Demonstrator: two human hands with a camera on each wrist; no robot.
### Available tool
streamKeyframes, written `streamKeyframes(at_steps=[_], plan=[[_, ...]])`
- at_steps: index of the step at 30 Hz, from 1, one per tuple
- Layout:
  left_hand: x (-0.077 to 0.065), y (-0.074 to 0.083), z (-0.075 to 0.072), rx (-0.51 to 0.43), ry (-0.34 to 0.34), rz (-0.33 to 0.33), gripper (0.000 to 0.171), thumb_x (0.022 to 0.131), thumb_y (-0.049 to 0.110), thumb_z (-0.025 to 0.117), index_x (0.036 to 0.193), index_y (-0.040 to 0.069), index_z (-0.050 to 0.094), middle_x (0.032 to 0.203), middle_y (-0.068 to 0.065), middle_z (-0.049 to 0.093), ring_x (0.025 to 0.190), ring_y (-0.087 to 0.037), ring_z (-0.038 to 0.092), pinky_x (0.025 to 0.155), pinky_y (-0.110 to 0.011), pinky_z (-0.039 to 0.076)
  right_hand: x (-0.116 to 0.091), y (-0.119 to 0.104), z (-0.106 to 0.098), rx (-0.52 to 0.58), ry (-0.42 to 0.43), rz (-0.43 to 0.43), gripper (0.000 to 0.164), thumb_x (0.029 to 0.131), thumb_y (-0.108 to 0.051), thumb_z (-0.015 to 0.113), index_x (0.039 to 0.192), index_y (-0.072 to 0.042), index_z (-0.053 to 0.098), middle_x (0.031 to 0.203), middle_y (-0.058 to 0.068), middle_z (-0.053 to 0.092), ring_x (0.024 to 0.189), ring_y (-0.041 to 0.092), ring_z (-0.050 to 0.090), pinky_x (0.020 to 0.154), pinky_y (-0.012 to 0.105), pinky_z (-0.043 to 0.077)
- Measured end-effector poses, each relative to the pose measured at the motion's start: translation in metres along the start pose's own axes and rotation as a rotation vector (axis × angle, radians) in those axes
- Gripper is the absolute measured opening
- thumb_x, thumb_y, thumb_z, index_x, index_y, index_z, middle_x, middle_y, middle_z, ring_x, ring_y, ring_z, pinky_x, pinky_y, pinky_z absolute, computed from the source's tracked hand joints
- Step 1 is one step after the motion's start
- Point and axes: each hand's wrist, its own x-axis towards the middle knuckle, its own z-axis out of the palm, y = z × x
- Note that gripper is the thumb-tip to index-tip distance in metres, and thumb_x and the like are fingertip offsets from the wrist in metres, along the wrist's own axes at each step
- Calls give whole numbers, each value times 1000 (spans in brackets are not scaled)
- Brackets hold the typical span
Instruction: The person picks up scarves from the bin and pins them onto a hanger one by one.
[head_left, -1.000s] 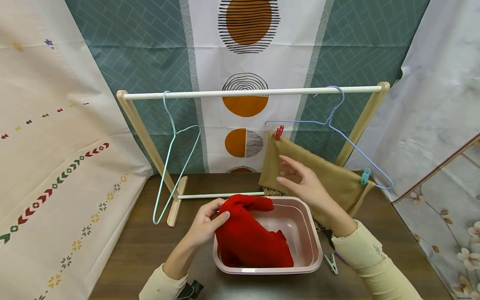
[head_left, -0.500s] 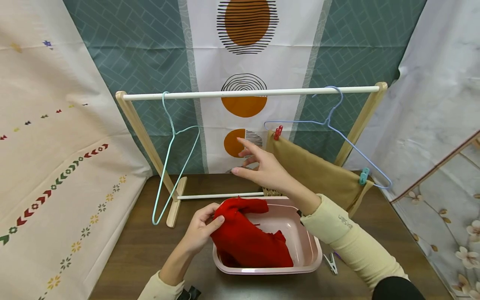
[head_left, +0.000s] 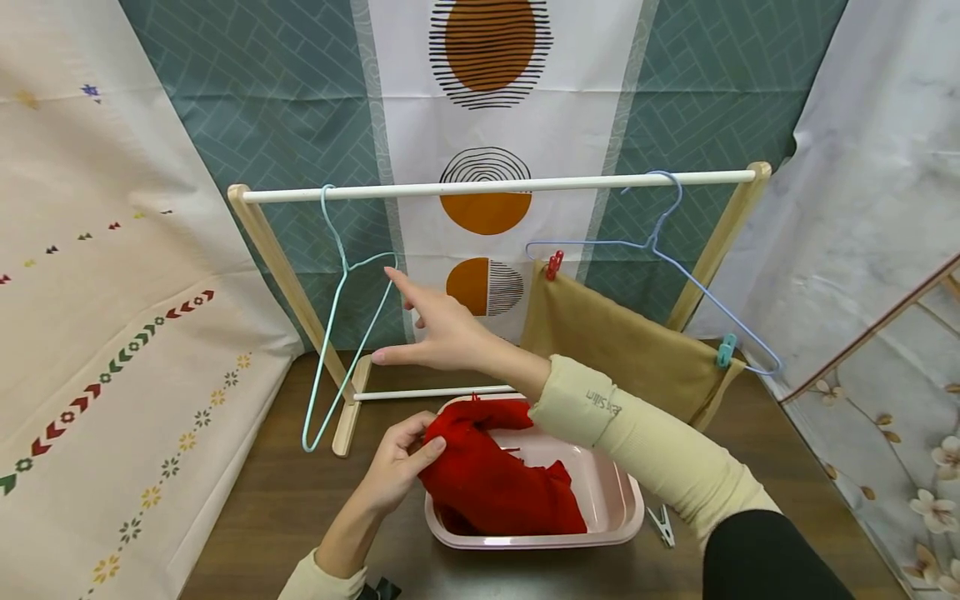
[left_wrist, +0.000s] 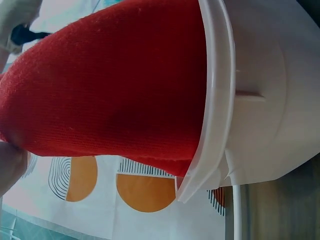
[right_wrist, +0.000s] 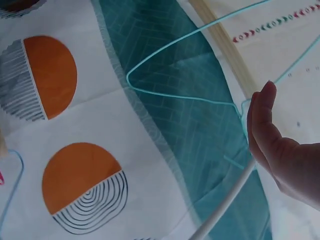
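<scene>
My left hand grips the upper left end of a red knitted cloth, thumb on top. The cloth slopes down into a pink plastic basin; in the left wrist view the red cloth spreads beside the basin's rim. My right hand reaches left across the front of the rack with spread fingers and holds nothing. Its fingertips overlap the right arm of a mint-green hanger in the head view. The right wrist view has the same hand near the green hanger.
A wooden rack with a white rod stands behind the basin. On its right a blue hanger carries a tan cloth, held by a red clothespin and a teal clothespin. A pale clothespin lies on the table.
My right hand has moved left from beside the tan cloth to the green hanger. The left hand keeps its hold on the red cloth, shifting slightly left.
</scene>
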Motion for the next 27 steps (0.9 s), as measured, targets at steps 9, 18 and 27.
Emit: streamKeyframes(at_steps=[9, 18, 27], plan=[[-1, 1, 3, 5, -39, 61, 24, 89, -8, 47, 101, 8, 60, 94, 4, 60, 82, -9, 57, 67, -26, 50, 43, -14, 21, -150, -10, 123, 102, 73, -56, 66, 147, -23, 5, 134, 10, 44, 112, 19, 48, 86, 30, 43], [-9, 2, 2, -32, -52, 61, 26, 90, -8, 46, 103, 10, 60, 96, 4, 60, 83, -10, 59, 67, -28, 52, 61, -26, 50, -192, -13, 235, 113, 67, -60, 69, 146, -28, -5, 126, 8, 46, 87, 15, 55, 72, 25, 46], [-8, 2, 5, -41, -49, 33, 18, 89, -8, 48, 100, 2, 59, 94, 5, 61, 82, -9, 60, 67, -27, 52, 59, -21, 58, -144, -7, 220, 93, 78, -58, 58, 146, -30, 1, 122, 6, 51, 95, 14, 55, 70, 23, 45]])
